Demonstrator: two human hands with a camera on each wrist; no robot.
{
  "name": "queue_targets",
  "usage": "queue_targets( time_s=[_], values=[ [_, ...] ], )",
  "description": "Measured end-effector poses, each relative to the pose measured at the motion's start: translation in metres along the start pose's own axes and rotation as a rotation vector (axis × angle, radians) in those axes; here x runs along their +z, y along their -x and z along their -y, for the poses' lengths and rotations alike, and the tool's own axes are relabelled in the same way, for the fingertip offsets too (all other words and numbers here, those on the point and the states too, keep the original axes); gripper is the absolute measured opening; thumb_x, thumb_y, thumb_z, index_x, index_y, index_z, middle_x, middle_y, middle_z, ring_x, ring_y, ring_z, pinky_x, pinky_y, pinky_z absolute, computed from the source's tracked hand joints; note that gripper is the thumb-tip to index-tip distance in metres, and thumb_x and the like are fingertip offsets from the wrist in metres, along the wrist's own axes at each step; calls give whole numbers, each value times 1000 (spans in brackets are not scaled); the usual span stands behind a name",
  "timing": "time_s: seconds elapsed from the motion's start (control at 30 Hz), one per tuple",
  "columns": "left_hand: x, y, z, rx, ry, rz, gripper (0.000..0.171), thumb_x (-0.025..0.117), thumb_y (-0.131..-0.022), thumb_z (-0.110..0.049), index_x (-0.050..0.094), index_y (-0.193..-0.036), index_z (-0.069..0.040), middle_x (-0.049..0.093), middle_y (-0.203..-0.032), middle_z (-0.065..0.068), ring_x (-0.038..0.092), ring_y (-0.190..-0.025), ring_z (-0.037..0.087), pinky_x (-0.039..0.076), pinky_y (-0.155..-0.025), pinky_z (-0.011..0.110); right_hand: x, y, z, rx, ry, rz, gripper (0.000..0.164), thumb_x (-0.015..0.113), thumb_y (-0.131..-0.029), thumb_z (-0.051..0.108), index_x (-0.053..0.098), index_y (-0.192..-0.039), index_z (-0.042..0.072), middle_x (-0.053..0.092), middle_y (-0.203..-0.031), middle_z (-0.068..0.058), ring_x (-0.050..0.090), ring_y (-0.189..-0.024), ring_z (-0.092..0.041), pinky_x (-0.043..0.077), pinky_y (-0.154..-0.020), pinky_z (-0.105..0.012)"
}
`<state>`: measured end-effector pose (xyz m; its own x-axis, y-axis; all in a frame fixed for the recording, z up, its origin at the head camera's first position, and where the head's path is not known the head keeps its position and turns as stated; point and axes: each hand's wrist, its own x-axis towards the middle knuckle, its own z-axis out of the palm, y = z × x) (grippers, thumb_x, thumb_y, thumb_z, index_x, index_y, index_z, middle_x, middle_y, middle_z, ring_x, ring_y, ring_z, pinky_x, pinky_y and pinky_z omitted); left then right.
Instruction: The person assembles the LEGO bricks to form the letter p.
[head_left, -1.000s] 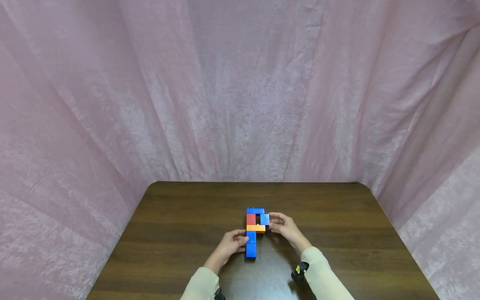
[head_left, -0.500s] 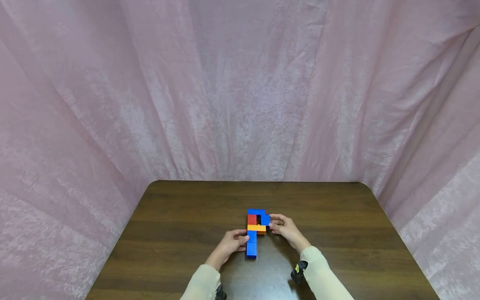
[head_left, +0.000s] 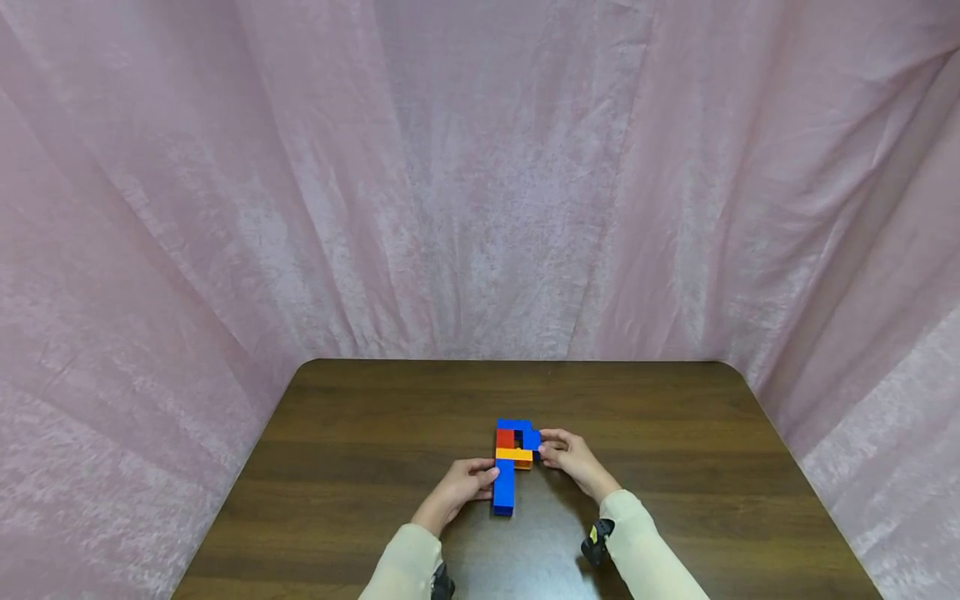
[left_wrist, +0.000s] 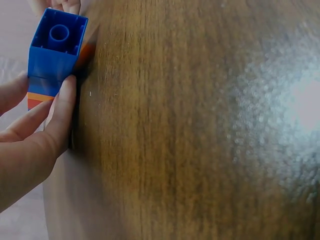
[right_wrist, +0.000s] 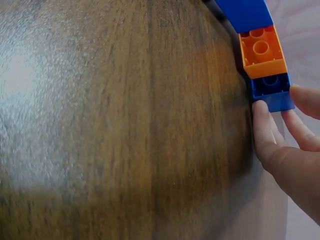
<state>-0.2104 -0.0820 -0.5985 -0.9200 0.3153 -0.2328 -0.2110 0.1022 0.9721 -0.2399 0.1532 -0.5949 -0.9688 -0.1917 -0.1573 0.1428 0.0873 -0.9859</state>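
Note:
Joined toy building bricks (head_left: 504,483) form a flat P-like shape at the middle of the table. Two blue bricks make the stem; across it runs an orange brick (head_left: 513,454). Beyond that come a red brick (head_left: 505,438), a blue brick along the far end and another blue brick (head_left: 532,440) at the right, around a small gap. My left hand (head_left: 459,492) pinches the stem between thumb and fingers. With thumb and fingertips, my right hand (head_left: 573,462) grips the right-hand blue brick. In the left wrist view, the stem's hollow underside (left_wrist: 59,32) faces the camera.
The dark wooden table (head_left: 360,417) has rounded far corners and a bright glare patch near its front. Pinkish curtains (head_left: 480,183) hang behind it and at both sides. A small black device (head_left: 597,542) is strapped to the right wrist.
The joined bricks have tilted slightly, so the studs along the far end no longer show and the stem's near end face does. They have shifted a touch rightward; both hands keep their hold.

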Motion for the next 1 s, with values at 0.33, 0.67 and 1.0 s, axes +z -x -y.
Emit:
queue_targets(
  time_s=[0.33, 0.67, 1.0],
  values=[
    [1, -2, -1, -76, -53, -25, 45, 60, -96, -14, 50, -129, 14, 67, -106, 20, 67, -82, 21, 58, -79, 39, 5, 0, 1, 21, 50, -52, 34, 58, -93, -3, 51, -125, -12, 60, -104, -22, 63, -88, -25, 57, -83, -39],
    [4, -6, -4, -33, -164, -59, 39, 62, -94, -9, 55, -125, 12, 68, -91, 12, 66, -73, 15, 59, -72, 32, 8, 1, 0, 15, 98, -87, 33, 59, -93, -1, 54, -125, -9, 61, -103, -20, 63, -89, -28, 57, -81, -38],
    [-4, 1, -9, 48, -209, -109, 30, 62, -94, -8, 60, -119, 9, 66, -86, 15, 65, -73, 24, 59, -71, 34, 4, 9, 6, -71, 148, -180, 36, 61, -93, 4, 54, -126, -9, 64, -99, -18, 62, -92, -35, 57, -76, -42]
  ],
)
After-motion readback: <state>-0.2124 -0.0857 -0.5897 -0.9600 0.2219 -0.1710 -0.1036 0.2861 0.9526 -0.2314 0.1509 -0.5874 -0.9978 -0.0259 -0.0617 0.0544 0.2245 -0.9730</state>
